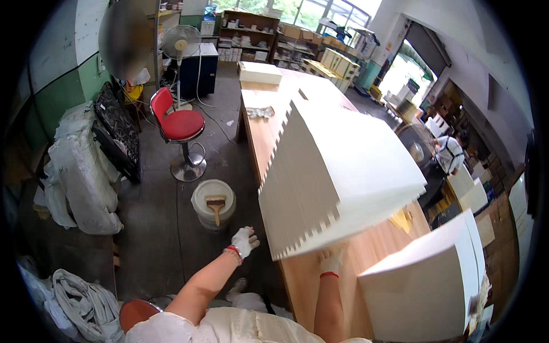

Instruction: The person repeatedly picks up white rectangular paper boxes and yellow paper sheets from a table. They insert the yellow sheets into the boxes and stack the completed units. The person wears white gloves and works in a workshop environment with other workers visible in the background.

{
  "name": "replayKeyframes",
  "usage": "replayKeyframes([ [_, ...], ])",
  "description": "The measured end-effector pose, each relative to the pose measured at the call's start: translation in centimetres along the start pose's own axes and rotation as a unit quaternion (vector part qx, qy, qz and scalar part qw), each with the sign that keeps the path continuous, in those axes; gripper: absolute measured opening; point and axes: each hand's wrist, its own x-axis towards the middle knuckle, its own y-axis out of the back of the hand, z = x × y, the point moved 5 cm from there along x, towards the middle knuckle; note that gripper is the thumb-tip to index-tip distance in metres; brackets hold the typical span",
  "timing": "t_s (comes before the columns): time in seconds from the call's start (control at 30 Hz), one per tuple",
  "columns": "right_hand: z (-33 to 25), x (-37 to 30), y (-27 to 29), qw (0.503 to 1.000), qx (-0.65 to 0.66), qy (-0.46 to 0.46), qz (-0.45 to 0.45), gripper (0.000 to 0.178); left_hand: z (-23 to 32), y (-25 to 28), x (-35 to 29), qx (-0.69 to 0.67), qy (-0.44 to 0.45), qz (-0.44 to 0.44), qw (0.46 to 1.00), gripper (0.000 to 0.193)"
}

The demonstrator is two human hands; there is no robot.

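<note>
Large stack (366, 154) blocks ahead; curved stack (417, 291) blocks right; tabletop (363, 257) between lies free.

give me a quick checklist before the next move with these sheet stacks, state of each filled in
1. Gloves on: ok, the left hand and right hand both wear white ones.
2. Left hand clear of the large stack: ok, it is out past the table's left edge.
3. Right hand's hold: cannot tell, its fingers blur at the stack's near edge.
4. Large stack's edges flush: not ok, they are stepped.
5. Smaller stack apart: ok, bare wood shows between.
6. Brush off the table: ok, it lies atop the bucket.
</note>
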Motion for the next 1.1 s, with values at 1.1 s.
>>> replayKeyframes([
  [1.1,5.6,0.7,-18.8,0.979,0.055,0.095,0.172,0.083,16.9,-11.5,24.7,-0.021,0.145,0.028,0.989,0.04],
])
